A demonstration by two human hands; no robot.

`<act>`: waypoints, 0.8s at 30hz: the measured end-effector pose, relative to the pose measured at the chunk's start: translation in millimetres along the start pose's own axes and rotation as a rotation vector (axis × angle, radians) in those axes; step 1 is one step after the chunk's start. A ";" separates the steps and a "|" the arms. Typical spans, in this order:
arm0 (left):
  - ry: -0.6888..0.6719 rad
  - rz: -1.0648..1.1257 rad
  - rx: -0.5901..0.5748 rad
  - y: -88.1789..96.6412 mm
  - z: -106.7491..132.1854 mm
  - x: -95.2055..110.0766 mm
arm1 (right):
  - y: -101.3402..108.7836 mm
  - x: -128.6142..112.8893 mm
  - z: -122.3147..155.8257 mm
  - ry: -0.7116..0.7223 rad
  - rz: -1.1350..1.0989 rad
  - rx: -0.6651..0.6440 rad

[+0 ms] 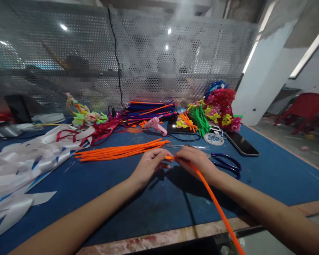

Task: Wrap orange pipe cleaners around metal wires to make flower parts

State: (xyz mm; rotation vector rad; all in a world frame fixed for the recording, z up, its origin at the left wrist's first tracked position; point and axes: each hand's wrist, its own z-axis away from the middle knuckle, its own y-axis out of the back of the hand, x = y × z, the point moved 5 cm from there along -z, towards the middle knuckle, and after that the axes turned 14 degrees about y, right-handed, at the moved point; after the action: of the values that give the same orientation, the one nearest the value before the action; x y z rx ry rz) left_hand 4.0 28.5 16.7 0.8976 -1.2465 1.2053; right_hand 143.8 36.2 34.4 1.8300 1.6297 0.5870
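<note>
My left hand (149, 164) and my right hand (195, 161) meet over the blue table (95, 184), both pinching the near end of one long orange pipe cleaner (215, 205). Its free length runs back toward me, past the table's front edge. A bundle of orange pipe cleaners (119, 150) lies just beyond my left hand. Blue-handled scissors (225, 163) lie right next to my right hand.
White and red ribbons (23, 159) pile at the left. A pink glue gun (156, 125), a stack of mixed pipe cleaners (149, 108), pipe-cleaner flowers (220, 106), a phone (241, 143) and a round lid (214, 139) sit behind. A perforated metal screen (149, 60) backs the table.
</note>
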 end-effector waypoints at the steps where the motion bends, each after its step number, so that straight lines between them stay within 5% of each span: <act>1: 0.048 0.039 -0.011 -1.5 -0.4 -4.4 | -0.5 -1.8 0.5 0.015 0.049 -0.009; 4: 0.148 0.012 -0.031 -3.0 -0.3 -13.0 | -1.1 -8.0 1.7 0.054 0.189 -0.023; 6: 0.074 -0.156 -0.015 0.6 0.7 -7.8 | -2.6 -10.2 2.0 0.053 0.205 -0.040; 11: -0.601 -0.963 -0.029 -1.7 17.7 25.4 | -5.8 -7.6 1.3 -0.008 0.054 -0.047; 13: -0.739 -1.125 0.015 -3.1 23.8 29.6 | -4.2 -7.2 0.7 0.000 0.046 -0.034; 16: -0.645 -1.119 0.079 -4.3 24.1 28.3 | -0.9 -7.6 0.5 0.028 0.124 -0.032; 20: -0.290 -0.811 0.166 0.6 16.7 20.6 | -0.4 -9.3 0.9 0.074 0.203 -0.038; 24: -0.014 -0.440 0.043 1.9 8.2 8.1 | -1.2 -9.7 1.2 0.106 0.249 -0.046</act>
State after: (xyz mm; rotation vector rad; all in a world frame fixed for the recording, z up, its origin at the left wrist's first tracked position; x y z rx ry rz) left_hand -0.2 22.3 25.7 1.1435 -0.9684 0.8767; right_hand 142.4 26.5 33.4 2.0123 1.4506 0.8359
